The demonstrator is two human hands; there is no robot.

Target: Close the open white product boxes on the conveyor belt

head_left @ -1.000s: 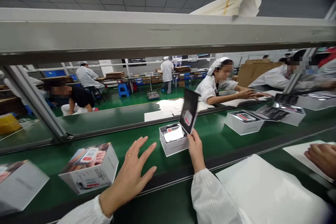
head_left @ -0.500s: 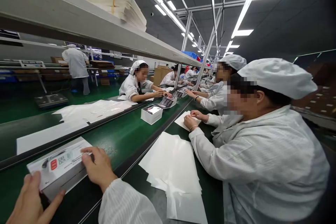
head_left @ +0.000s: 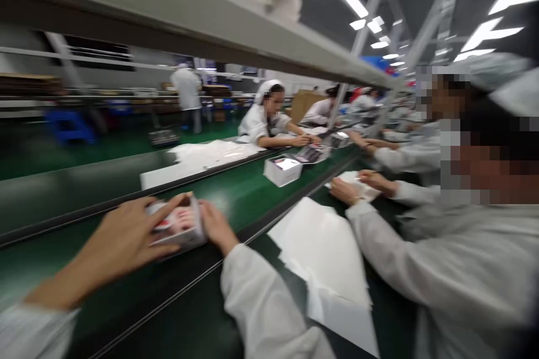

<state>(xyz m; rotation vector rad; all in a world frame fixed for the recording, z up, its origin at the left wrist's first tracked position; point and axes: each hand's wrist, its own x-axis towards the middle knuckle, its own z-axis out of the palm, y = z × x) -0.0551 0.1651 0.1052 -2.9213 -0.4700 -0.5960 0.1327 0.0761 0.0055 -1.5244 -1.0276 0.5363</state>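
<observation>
Between my two hands is a small white printed carton [head_left: 191, 235], blurred by motion, over the green conveyor belt [head_left: 236, 202]. My left hand [head_left: 126, 233] grips it from the left, with fingers over the top and along the near side. At the carton's right end my right hand [head_left: 217, 227] presses against it, its fingertips partly hidden behind the end. Farther up the belt stands another white carton [head_left: 283, 171], apart from my hands.
White sheets [head_left: 328, 247] lie in a loose stack to my right, beside a co-worker's sleeve [head_left: 391, 258]. More white sheets [head_left: 210, 154] lie beyond the belt, near another co-worker [head_left: 269, 118]. A long shelf [head_left: 252, 47] runs overhead.
The carton has moved up the belt, away from me, and turned. My left hand has shifted from its near left corner to over its top and side. The view has swung left.
</observation>
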